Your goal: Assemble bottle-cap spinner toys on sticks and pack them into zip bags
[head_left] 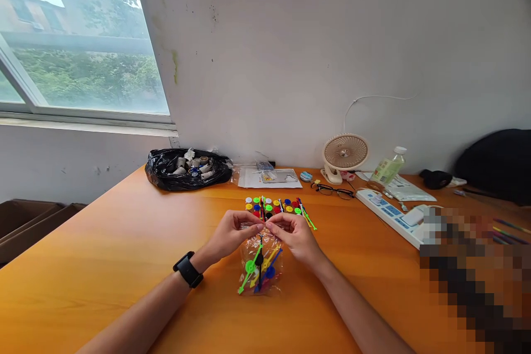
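Note:
A clear plastic bag [274,286] hangs between my hands, its top edge pinched by both. Inside it show several coloured plastic arrow spinners [250,266] in green, black, yellow and blue, with round hubs. My left hand [232,235], with a black watch on the wrist, closes thumb against fingers on the bag's upper left edge. My right hand [297,237] pinches the upper edge close to the left fingertips. Just beyond the hands, rows of coloured round discs [257,200] and several loose arrows [306,214] lie on the table, partly hidden by my fingers.
A black plastic bag [166,177] of spools sits at the back left of the wooden table [124,243]. Along the back are a white sheet [249,178], a clip fan [345,154], glasses [332,191], a bottle [388,168] and a power strip [385,213]. Cardboard boxes [33,215] stand left.

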